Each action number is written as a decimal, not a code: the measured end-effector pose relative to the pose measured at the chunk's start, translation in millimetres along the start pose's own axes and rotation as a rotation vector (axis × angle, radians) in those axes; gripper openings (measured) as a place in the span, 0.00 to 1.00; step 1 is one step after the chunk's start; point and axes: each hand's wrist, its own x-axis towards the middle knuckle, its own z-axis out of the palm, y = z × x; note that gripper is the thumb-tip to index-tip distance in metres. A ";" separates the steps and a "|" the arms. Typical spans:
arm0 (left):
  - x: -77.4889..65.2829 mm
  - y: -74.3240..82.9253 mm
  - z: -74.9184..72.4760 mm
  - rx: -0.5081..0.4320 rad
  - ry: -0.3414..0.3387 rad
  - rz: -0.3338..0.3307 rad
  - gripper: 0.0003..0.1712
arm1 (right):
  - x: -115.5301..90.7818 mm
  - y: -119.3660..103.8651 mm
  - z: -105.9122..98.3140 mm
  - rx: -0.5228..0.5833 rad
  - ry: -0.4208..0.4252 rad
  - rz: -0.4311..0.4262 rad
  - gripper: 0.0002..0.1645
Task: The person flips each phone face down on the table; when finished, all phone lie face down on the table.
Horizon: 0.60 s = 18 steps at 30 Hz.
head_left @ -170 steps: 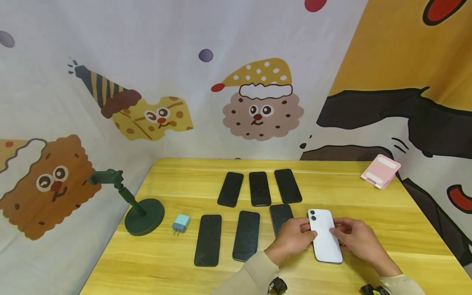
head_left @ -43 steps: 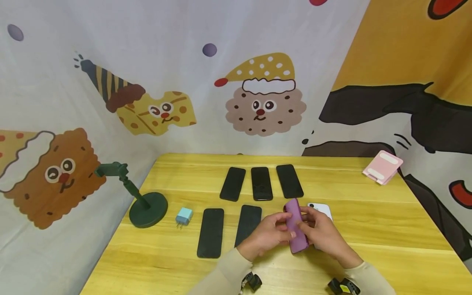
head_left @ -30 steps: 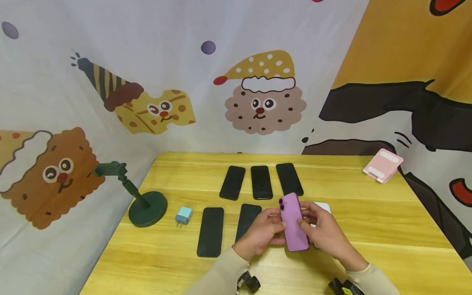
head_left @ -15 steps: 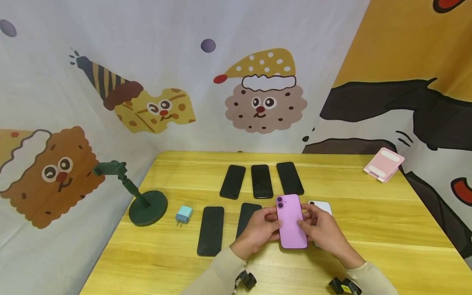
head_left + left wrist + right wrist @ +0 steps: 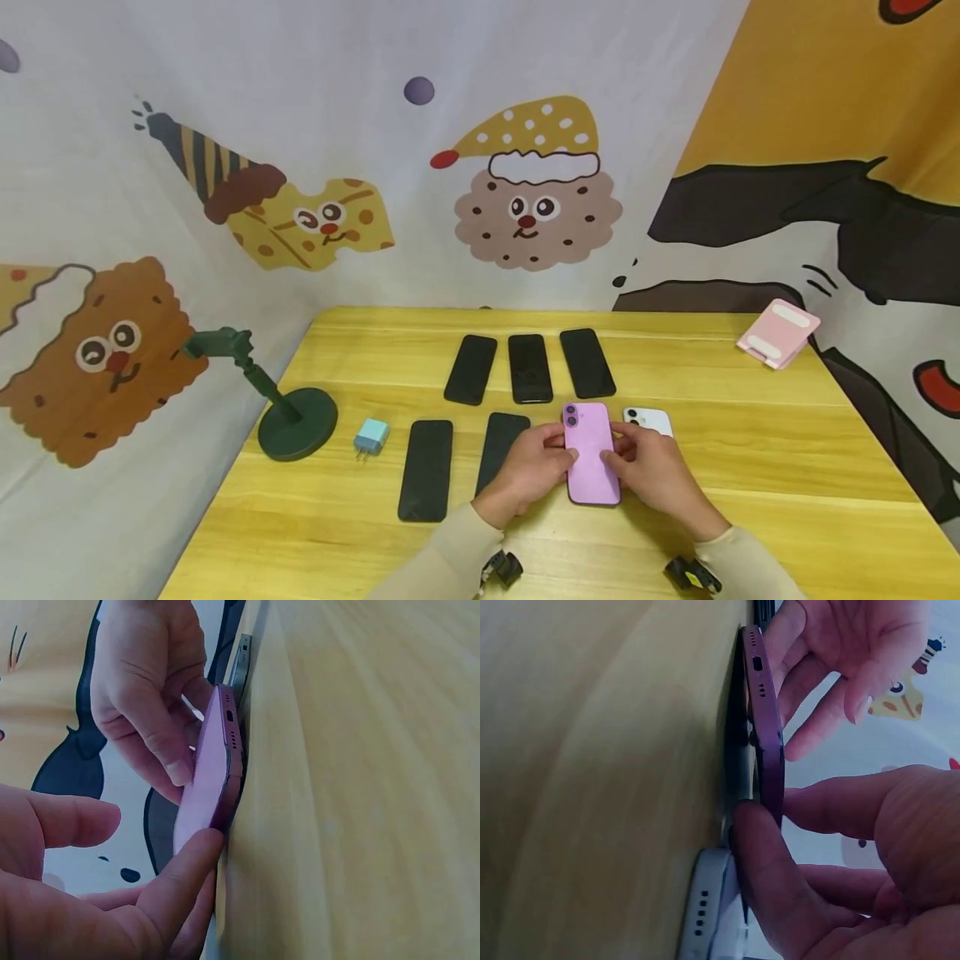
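A pink-purple smartphone (image 5: 592, 467) lies back up, its twin cameras at the top left, low over the table in front of me. My right hand (image 5: 657, 468) pinches its right edge, thumb on the back and a finger underneath, as the right wrist view shows. On the other side my left hand (image 5: 527, 467) has its fingertips at the phone's left edge; its thumb (image 5: 82, 821) stands clear of the back in the left wrist view. Right beside it lies a white smartphone (image 5: 651, 419), back up and partly covered by my right hand.
Two black phones lie to the left, one outer phone (image 5: 426, 471) and one inner phone (image 5: 504, 446) partly behind my left hand. Behind are three more: left (image 5: 471, 370), middle (image 5: 530, 369), right (image 5: 587, 363). A charger plug (image 5: 371, 437), green stand (image 5: 298, 425) and pink stand (image 5: 780, 333) stand farther out.
Earlier both hands held the white phone, with the pink phone lying dark screen up. The pink phone has since been turned back up, straightened and lowered to the white phone's left.
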 end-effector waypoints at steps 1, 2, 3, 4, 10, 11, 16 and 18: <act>-0.3 0.7 0.3 0.015 -0.002 0.003 0.30 | -0.2 -1.3 -0.3 -0.046 0.014 -0.017 0.31; -0.8 1.3 0.5 0.032 -0.002 0.002 0.31 | -0.7 -2.6 -0.6 -0.087 0.025 -0.031 0.31; -0.8 1.7 0.8 0.046 -0.001 0.002 0.31 | -1.1 -4.0 -1.0 -0.123 0.035 -0.041 0.31; -1.5 2.3 0.6 0.054 0.002 -0.001 0.31 | -1.5 -5.6 -1.1 -0.141 0.035 -0.046 0.31; -3.4 2.9 -0.8 0.047 0.001 -0.011 0.32 | -2.2 -8.9 -2.0 -0.157 0.018 -0.030 0.33; -3.7 3.0 -1.4 0.038 -0.002 -0.010 0.31 | -2.2 -8.6 -2.2 -0.156 0.016 -0.024 0.33; -7.0 5.9 -9.2 0.082 0.002 0.016 0.30 | -0.6 -8.4 -3.3 -0.168 0.037 -0.038 0.31; -9.3 7.9 -14.6 0.112 0.005 0.032 0.29 | 0.2 -10.3 -3.9 -0.171 0.059 -0.067 0.29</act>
